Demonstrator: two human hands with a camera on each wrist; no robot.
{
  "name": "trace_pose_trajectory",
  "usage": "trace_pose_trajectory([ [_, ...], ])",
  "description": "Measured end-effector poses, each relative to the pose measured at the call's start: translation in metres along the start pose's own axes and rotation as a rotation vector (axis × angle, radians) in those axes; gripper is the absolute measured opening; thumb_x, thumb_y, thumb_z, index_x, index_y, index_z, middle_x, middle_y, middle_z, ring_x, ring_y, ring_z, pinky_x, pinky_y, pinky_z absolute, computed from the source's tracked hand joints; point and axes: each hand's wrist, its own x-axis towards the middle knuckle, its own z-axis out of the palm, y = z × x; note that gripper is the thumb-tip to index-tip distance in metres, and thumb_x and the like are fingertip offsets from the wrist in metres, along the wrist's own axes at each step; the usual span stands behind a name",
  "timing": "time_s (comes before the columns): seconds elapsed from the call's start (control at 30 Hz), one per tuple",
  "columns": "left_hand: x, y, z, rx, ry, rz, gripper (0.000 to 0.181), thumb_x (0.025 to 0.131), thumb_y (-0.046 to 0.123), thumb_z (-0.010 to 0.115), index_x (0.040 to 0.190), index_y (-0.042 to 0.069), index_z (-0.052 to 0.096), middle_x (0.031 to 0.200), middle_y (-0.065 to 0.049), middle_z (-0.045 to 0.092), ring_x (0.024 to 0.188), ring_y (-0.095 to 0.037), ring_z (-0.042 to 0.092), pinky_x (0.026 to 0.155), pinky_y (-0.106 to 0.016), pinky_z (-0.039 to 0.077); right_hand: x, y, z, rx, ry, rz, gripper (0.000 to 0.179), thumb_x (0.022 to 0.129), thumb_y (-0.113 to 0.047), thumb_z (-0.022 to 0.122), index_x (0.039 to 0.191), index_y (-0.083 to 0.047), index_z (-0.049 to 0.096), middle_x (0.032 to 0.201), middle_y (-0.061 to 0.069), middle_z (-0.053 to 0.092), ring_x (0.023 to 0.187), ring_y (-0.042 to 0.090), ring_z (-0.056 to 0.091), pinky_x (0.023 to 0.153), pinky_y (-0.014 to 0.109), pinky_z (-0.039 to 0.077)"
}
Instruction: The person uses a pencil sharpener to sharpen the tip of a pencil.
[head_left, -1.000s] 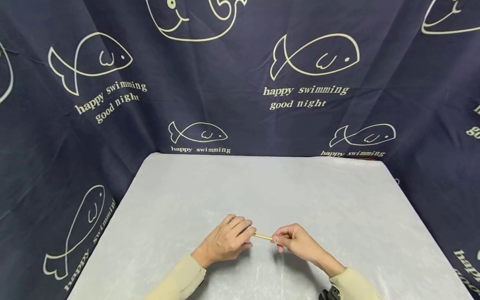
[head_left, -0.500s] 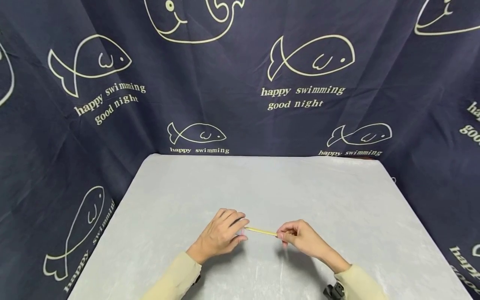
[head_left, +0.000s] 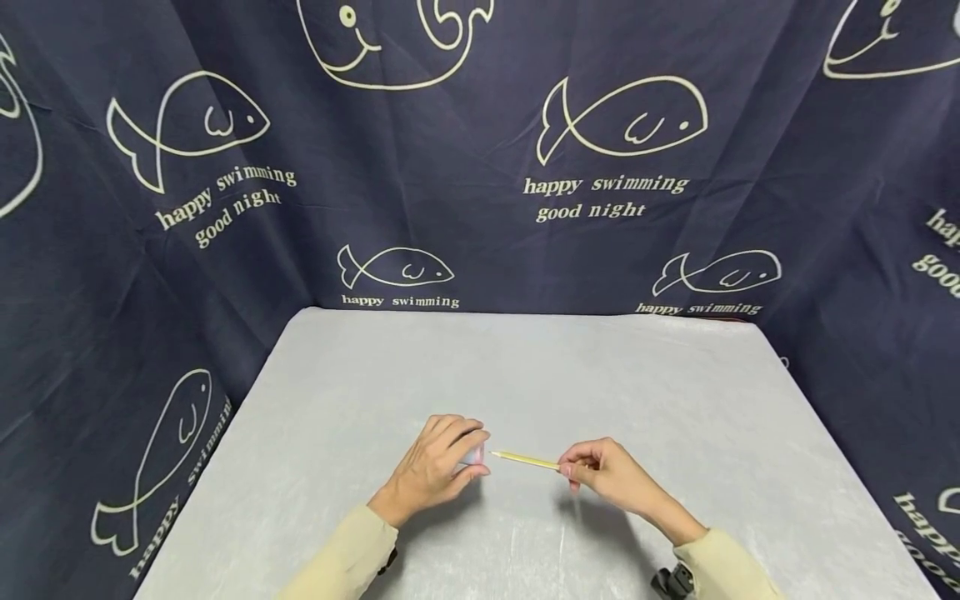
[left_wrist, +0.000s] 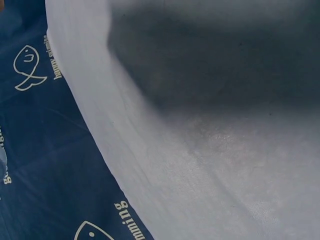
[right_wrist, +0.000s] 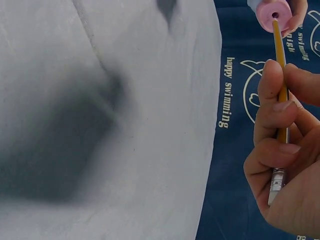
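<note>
My right hand [head_left: 617, 482] pinches a yellow pencil [head_left: 525, 460] between thumb and curled fingers, its sharpened tip pointing left. In the right wrist view the pencil's white eraser end [right_wrist: 276, 187] shows under the fingers. Held in the fingers and thumb of my left hand [head_left: 429, 468] is a small pencil sharpener [head_left: 474, 454]. Its round pink face [right_wrist: 270, 10] has a hole and is turned toward the pencil. The tip stands apart from the sharpener by a small gap in the head view. Fingers hide most of the sharpener's body.
A pale grey cloth covers the table [head_left: 540, 375] under both hands. Dark blue curtains [head_left: 480, 192] with fish drawings hang behind it and at the sides. The left wrist view has only table, shadow and curtain.
The pencil has come out of the sharpener, and its pointed tip now shows. My right hand has moved to the right with it, while my left hand has shifted left with the sharpener.
</note>
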Motion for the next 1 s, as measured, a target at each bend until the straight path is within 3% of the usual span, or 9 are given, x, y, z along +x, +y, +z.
trace_pose_trajectory([
  [0.17, -0.001, 0.0, 0.0, -0.028, 0.029, -0.03, 0.041, 0.083, 0.038, 0.07, 0.105, 0.004, 0.065, 0.103, -0.009, 0.065, 0.093, -0.02, 0.06, 0.081, -0.033, 0.045, -0.002, 0.0, -0.001, -0.016, 0.022, 0.022, 0.013, 0.09, -0.01, 0.062, 0.091, 0.001, 0.069, 0.065, 0.013, 0.064, 0.05, -0.001, 0.039, 0.045, 0.017, 0.027],
  [0.43, -0.004, 0.001, 0.001, -0.044, 0.033, -0.065, 0.044, 0.089, 0.042, 0.06, 0.106, 0.002, 0.065, 0.104, -0.009, 0.066, 0.094, -0.02, 0.061, 0.081, -0.032, 0.045, -0.004, 0.003, -0.004, -0.011, 0.05, 0.051, 0.015, 0.091, -0.01, 0.061, 0.094, 0.003, 0.069, 0.068, 0.011, 0.065, 0.053, 0.001, 0.045, 0.047, 0.018, 0.03],
  [0.63, -0.008, -0.003, 0.0, -0.083, 0.062, -0.143, 0.047, 0.079, 0.036, 0.072, 0.107, -0.002, 0.064, 0.105, -0.012, 0.065, 0.095, -0.023, 0.062, 0.085, -0.031, 0.049, -0.005, 0.007, -0.006, -0.063, 0.231, 0.079, 0.012, 0.089, 0.0, 0.058, 0.098, 0.005, 0.065, 0.074, 0.008, 0.065, 0.061, 0.002, 0.052, 0.053, 0.02, 0.041],
  [0.8, -0.01, -0.004, 0.0, -0.175, 0.093, -0.248, 0.048, 0.076, 0.031, 0.076, 0.107, -0.004, 0.062, 0.108, -0.015, 0.062, 0.097, -0.025, 0.062, 0.091, -0.022, 0.048, -0.002, 0.009, -0.004, -0.019, 0.402, 0.189, 0.015, 0.086, 0.007, 0.055, 0.1, 0.007, 0.062, 0.078, 0.011, 0.065, 0.063, 0.005, 0.056, 0.054, 0.024, 0.049],
  [0.9, -0.01, -0.004, 0.0, -0.218, 0.113, -0.312, 0.048, 0.072, 0.024, 0.08, 0.107, -0.003, 0.06, 0.108, -0.014, 0.06, 0.096, -0.026, 0.061, 0.094, -0.016, 0.045, -0.002, 0.009, -0.004, -0.033, 0.477, 0.235, 0.013, 0.085, 0.006, 0.06, 0.098, 0.006, 0.062, 0.08, 0.012, 0.065, 0.065, 0.005, 0.057, 0.058, 0.024, 0.05],
  [1.0, -0.012, -0.003, 0.0, -0.24, 0.13, -0.374, 0.053, 0.065, 0.015, 0.085, 0.107, -0.002, 0.059, 0.107, -0.013, 0.058, 0.096, -0.026, 0.061, 0.095, -0.013, 0.042, -0.003, 0.01, -0.003, -0.113, 0.537, 0.242, 0.011, 0.083, 0.002, 0.066, 0.093, 0.003, 0.065, 0.079, 0.008, 0.065, 0.068, 0.003, 0.055, 0.064, 0.021, 0.045],
])
